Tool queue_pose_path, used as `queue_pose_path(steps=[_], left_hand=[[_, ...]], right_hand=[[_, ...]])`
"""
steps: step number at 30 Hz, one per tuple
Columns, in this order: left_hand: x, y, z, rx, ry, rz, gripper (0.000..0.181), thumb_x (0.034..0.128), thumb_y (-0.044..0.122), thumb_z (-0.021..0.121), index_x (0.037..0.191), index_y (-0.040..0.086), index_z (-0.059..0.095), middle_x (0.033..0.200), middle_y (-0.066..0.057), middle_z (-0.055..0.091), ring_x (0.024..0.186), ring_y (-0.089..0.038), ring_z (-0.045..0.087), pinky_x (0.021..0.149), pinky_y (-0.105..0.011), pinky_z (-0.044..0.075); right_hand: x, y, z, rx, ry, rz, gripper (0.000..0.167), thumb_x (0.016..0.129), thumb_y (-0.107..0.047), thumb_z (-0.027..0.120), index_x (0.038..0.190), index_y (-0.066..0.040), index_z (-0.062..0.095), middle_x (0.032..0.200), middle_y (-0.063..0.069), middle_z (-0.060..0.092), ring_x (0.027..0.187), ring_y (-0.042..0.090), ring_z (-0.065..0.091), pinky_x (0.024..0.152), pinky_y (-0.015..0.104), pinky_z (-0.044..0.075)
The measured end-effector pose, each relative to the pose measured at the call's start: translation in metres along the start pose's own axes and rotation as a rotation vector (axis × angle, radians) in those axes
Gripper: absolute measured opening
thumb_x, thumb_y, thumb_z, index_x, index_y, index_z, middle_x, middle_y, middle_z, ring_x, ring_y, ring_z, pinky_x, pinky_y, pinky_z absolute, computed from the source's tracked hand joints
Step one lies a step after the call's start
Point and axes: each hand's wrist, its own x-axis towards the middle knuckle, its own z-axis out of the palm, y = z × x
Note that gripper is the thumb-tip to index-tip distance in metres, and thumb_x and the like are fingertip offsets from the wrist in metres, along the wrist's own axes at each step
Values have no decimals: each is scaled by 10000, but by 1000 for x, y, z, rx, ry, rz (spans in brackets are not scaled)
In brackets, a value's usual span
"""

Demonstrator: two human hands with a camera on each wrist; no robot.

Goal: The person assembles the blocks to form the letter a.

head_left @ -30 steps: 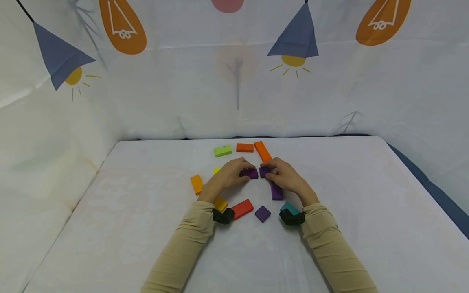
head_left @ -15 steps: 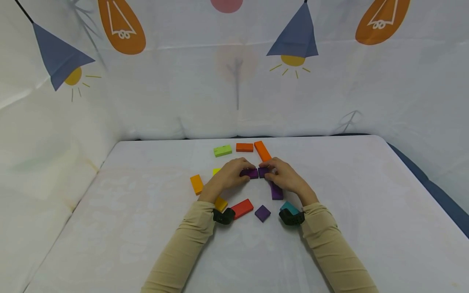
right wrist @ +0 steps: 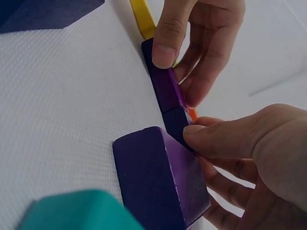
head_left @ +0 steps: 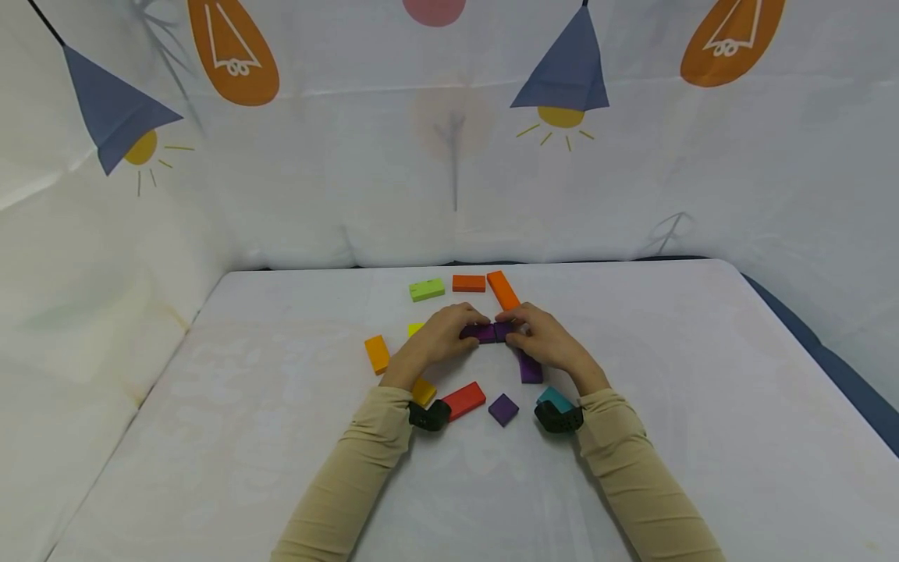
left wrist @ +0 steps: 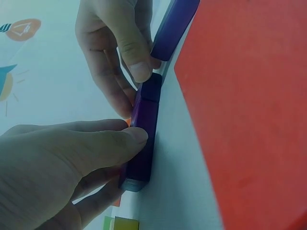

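Observation:
My left hand (head_left: 444, 336) pinches a long purple block (head_left: 481, 333) between thumb and fingers, the block lying flat on the table. My right hand (head_left: 551, 337) pinches a short purple block (head_left: 502, 332) at its right. In the left wrist view the long block (left wrist: 142, 143) and the short block (left wrist: 151, 88) touch end to end, with a thin seam between them. Another purple block (head_left: 530, 367) lies just below my right fingers; in the right wrist view this block (right wrist: 148, 177) stands close beside the short one.
Behind my hands lie a green block (head_left: 427, 289), a red-orange block (head_left: 469, 283) and an orange block (head_left: 502, 289). An amber block (head_left: 376, 354) is at the left. Nearer are a yellow block (head_left: 424, 391), a red block (head_left: 465, 400), a purple square (head_left: 503, 410) and a teal block (head_left: 555, 400).
My right hand has moved slightly left with the short purple block, and the gap between it and the long purple block has closed. My left hand has stayed in place.

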Motion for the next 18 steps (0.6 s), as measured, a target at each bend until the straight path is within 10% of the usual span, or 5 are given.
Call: queue_pose_path(steps=[18], left_hand=[[1,0,2,33,-2,-8,335,899,116,636,1232,84,621,1215,-76,613,1100,-199,553,998,-330,442]], right_hand=[[0,-2,0,-24,-1,-16,328,917,-70,568,1245,-59,579,1178,149,556,1048,294,540,886,458,473]])
